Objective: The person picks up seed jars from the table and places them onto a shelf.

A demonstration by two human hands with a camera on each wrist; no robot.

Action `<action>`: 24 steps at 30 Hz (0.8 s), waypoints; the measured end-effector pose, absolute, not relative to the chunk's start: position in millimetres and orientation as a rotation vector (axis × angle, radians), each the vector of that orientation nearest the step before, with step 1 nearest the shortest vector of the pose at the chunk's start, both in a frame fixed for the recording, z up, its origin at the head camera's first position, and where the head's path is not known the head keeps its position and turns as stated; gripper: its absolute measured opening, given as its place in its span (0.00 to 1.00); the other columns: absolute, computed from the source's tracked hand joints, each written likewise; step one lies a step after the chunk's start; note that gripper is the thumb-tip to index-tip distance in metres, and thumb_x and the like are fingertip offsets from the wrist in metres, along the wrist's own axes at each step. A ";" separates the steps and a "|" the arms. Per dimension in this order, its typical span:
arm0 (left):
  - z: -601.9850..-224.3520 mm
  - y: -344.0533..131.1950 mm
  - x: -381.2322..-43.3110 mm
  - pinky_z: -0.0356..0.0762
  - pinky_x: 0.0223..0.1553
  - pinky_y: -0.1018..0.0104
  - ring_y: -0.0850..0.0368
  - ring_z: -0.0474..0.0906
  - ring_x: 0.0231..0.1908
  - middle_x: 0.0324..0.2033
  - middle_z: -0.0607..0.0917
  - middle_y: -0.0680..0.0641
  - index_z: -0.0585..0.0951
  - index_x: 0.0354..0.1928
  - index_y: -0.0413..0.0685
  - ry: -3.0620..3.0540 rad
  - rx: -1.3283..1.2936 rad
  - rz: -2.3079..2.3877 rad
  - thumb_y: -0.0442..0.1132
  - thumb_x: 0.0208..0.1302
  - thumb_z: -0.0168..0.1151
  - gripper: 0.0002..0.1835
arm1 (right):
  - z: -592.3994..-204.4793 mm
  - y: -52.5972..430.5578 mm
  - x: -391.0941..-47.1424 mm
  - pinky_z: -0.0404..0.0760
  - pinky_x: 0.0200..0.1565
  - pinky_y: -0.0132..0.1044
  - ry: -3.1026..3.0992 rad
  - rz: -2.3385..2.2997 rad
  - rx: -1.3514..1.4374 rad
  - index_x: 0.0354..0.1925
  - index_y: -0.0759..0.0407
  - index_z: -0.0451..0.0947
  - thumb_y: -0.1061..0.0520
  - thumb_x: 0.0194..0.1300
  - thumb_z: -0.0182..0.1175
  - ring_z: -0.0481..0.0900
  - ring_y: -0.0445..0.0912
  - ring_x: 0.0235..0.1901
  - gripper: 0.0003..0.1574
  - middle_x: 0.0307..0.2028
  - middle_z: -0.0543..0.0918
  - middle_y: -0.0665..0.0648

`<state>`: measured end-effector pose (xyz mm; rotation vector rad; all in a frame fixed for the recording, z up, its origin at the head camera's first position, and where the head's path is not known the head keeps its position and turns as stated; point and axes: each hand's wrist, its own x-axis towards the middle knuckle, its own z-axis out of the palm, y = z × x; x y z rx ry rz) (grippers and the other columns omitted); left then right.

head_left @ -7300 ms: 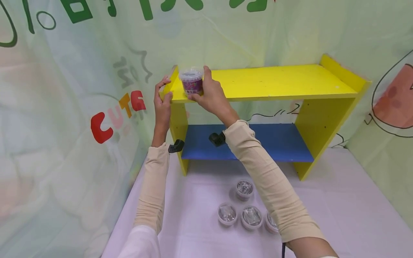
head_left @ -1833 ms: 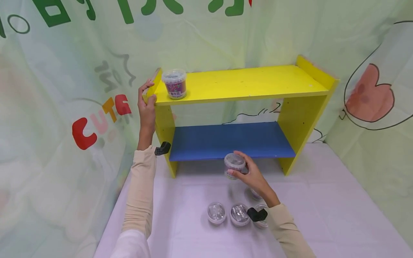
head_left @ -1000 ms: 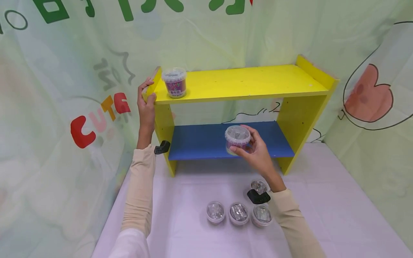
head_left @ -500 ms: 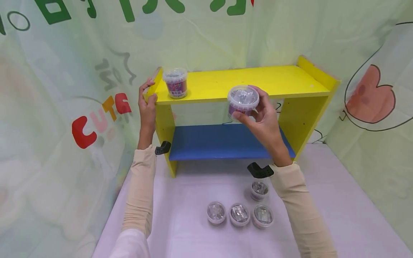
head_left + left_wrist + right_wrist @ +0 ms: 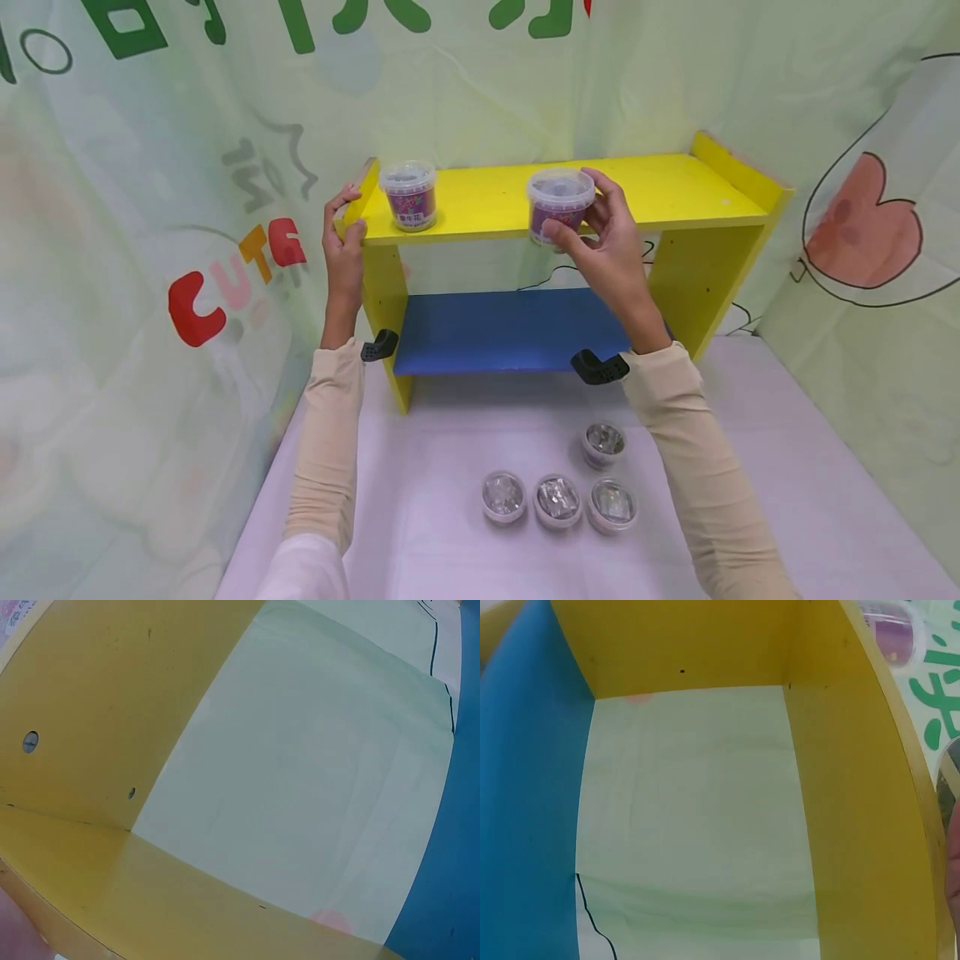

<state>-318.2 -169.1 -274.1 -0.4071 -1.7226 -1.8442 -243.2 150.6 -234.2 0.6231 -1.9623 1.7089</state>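
Observation:
In the head view my right hand [image 5: 617,250] grips a clear lidded plastic tub [image 5: 557,212] with a purple label, thumb in front. The tub is upright at the front edge of the shelf unit's yellow top [image 5: 480,200]; whether it touches the edge I cannot tell. A matching tub [image 5: 410,200] stands at the top's left end, also visible in the right wrist view as a tub [image 5: 894,637]. My left hand [image 5: 345,258] holds the unit's upper left corner, thumb at the front. In the left wrist view only a blurred bit of hand [image 5: 16,934] shows.
Below the top is a blue shelf [image 5: 502,333] between yellow side panels. On the pale tablecloth [image 5: 435,450] stand several more lidded tubs: three in a row, including the middle one [image 5: 557,502], and another tub [image 5: 603,444] behind. A printed curtain [image 5: 247,167] surrounds the table.
My right hand let go of the first tub on the yellow top, then lifted another from near the table up to the top's front edge. The left hand stays on the corner.

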 end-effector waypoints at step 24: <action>-274.3 -168.9 -317.6 0.75 0.58 0.74 0.66 0.60 0.70 0.71 0.64 0.56 0.71 0.58 0.52 -1.708 -0.422 -1.850 0.33 0.67 0.44 0.19 | -232.1 152.4 -264.3 0.82 0.36 0.23 -2.182 1.598 0.633 0.75 0.54 0.46 0.57 0.68 0.59 0.74 0.55 0.56 0.46 0.64 0.69 0.64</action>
